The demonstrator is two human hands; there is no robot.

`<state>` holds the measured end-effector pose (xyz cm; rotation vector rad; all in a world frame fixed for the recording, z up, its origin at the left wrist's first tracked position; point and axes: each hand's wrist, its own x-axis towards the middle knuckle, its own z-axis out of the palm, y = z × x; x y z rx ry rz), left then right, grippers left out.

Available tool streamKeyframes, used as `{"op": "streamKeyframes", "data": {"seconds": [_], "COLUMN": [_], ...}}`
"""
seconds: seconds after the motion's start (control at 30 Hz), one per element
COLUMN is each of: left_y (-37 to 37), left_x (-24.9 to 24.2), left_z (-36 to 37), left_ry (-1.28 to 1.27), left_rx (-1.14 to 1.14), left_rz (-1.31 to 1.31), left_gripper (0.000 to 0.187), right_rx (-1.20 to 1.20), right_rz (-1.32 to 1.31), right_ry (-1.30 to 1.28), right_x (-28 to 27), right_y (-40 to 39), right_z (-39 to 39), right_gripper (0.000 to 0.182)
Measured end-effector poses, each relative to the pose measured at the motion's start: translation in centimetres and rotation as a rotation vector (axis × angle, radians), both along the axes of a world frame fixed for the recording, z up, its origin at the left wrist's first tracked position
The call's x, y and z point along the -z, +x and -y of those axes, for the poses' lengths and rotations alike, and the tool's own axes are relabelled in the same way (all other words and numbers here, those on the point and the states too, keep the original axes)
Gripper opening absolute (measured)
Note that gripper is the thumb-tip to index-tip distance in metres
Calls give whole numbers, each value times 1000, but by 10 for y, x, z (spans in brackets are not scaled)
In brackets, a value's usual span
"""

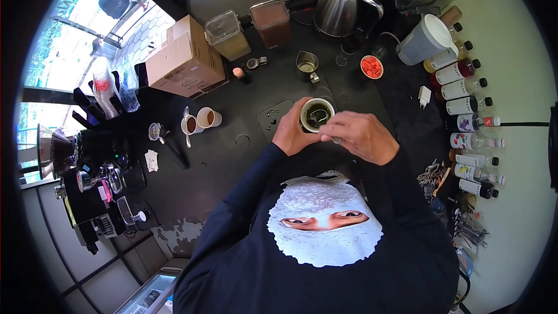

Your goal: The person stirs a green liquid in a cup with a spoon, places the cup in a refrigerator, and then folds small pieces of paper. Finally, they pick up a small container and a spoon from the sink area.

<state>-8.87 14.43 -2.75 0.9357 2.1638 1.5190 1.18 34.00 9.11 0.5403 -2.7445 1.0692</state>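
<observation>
My left hand (292, 128) grips the cup (318, 101); I can't tell whether my right hand (365, 136), at its rim, grasps anything. Beyond the cup stands a metal pitcher (307, 67); leftward, paper cups (215, 118).

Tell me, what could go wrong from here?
The left hand grips a cup of dark liquid while the right hand works over its rim; a slip might slop some out. The stemmed glass beside the bowl of red pieces could topple if an arm brushed it.
</observation>
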Motion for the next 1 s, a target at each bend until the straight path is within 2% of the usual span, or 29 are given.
{"op": "streamKeyframes", "data": {"seconds": [0.23, 0.33, 0.43, 0.67, 1.0], "left_y": [5, 7, 7, 6, 4], "left_x": [4, 4, 1, -6, -13], "left_z": [2, 2, 6, 12, 23], "left_ry": [52, 76, 105, 50, -104], "left_rx": [-56, -89, -110, -118, -89], "left_rz": [29, -24, -47, -154, -237], "left_gripper": [87, 87, 88, 85, 85], "right_rx": [43, -17, -85, -93, -93], "right_rz": [-55, -50, 63, 6, 113], "right_ry": [123, 186, 138, 41, -120], "right_x": [-13, -15, -19, -22, -17], "right_y": [6, 5, 11, 4, 0], "right_z": [0, 1, -3, -1, -9], "right_gripper": [21, 22, 21, 13, 10]}}
